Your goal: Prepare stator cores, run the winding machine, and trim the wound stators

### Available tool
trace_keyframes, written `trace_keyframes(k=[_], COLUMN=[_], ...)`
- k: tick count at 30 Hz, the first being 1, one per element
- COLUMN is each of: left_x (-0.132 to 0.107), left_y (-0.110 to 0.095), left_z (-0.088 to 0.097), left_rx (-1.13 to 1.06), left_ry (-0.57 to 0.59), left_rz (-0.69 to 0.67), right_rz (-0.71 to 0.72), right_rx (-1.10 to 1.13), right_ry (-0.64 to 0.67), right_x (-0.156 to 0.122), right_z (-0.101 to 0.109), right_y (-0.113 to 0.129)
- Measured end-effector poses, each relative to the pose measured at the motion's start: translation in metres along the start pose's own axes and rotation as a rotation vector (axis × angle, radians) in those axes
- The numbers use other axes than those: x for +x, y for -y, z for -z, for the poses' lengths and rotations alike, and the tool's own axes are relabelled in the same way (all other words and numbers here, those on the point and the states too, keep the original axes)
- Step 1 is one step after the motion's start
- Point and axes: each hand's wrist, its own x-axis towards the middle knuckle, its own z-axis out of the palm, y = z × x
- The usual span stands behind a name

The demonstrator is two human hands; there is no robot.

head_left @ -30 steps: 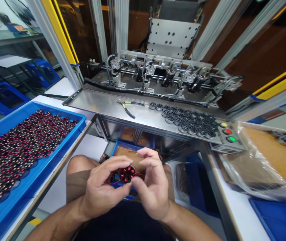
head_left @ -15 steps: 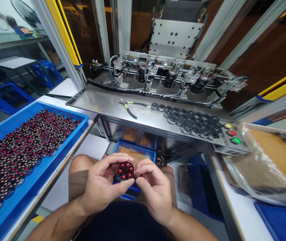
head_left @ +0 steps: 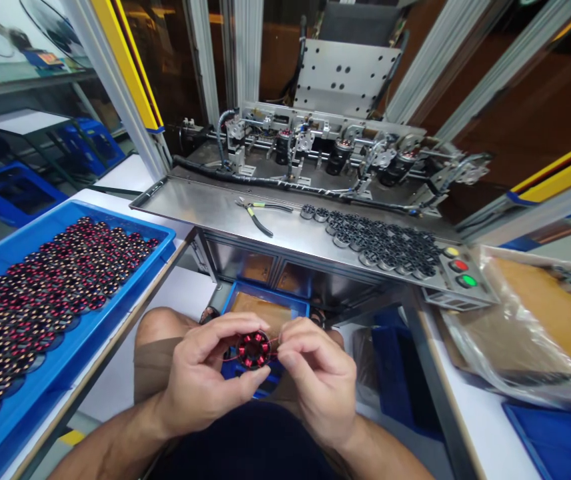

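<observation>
Over my lap I hold a small round stator (head_left: 253,349) wound with red copper wire. My left hand (head_left: 205,380) grips its rim between thumb and fingers. My right hand (head_left: 318,380) is closed in a pinch just right of the stator, on a thin red wire end that runs from it. On my left, a blue tray (head_left: 115,303) holds several rows of wound red stators (head_left: 40,300). A heap of bare dark stators (head_left: 383,240) lies on the steel shelf (head_left: 205,207) ahead.
Pliers (head_left: 258,215) lie on the steel shelf in front of the winding machine (head_left: 325,143). Yellow, red and green buttons (head_left: 459,266) sit at the shelf's right end. A plastic-covered brown box (head_left: 540,313) stands at right. A blue bin (head_left: 265,307) sits under the shelf.
My right hand has shifted from the stator's rim to a pinch on the wire just beside it. The stator has stayed in my left hand and turned a little.
</observation>
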Motion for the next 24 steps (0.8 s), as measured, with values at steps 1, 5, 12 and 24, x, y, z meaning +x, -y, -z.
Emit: trace_keyframes(k=[1,5,12,24], left_x=[0.000,0.002,0.008,0.003], left_y=[0.000,-0.001,-0.009,-0.008], left_z=[0.000,-0.002,-0.004,-0.007], left_rx=[0.025,0.063,-0.140,0.059], left_ry=[0.004,-0.034,-0.011,-0.093], left_rz=[-0.018,-0.048,0.038,-0.068], right_rz=[-0.002,0.023,0.190,0.302], right_rx=[-0.012,-0.036,-0.173,-0.148], right_ry=[-0.021,-0.013,0.095,0.036], right_x=[0.000,-0.001,0.006,-0.001], right_z=[0.000,0.001,0.007,-0.007], right_y=[0.001,0.004,0.003,0.014])
